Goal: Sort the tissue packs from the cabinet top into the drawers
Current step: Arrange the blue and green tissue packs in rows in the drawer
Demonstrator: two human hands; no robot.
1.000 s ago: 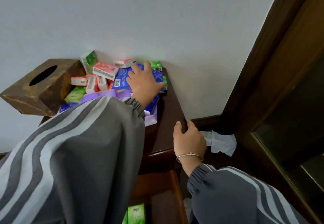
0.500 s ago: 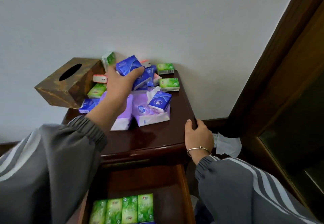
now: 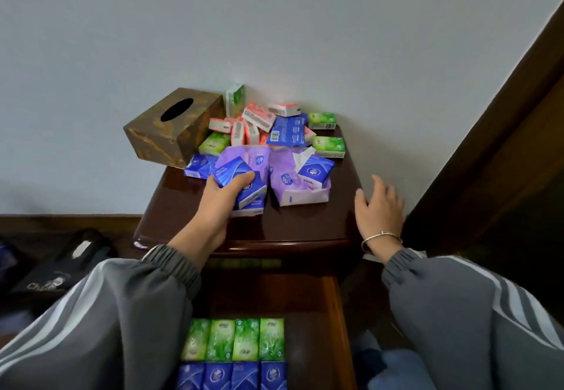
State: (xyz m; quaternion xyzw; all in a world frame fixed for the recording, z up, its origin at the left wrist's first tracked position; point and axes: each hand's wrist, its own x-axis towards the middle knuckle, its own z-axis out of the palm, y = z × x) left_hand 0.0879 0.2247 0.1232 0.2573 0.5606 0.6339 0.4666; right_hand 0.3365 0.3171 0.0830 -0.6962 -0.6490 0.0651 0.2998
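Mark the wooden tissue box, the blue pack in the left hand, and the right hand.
wooden tissue box (image 3: 152, 145): head view, front side face.
blue tissue pack (image 3: 230, 170): head view, top face.
right hand (image 3: 380, 211): head view, back of hand.

a plain pale wall (image 3: 274, 23) fills the top. a dark wooden door frame (image 3: 503, 130) slants at right; dark skirting (image 3: 61, 221) runs low left.

Wooden tissue box (image 3: 174, 127), black bag (image 3: 61, 267)

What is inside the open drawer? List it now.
The drawer holds a row of four green packs and, nearer, a row of blue packs. The left sleeve covers its left side; the frame cuts off the front.
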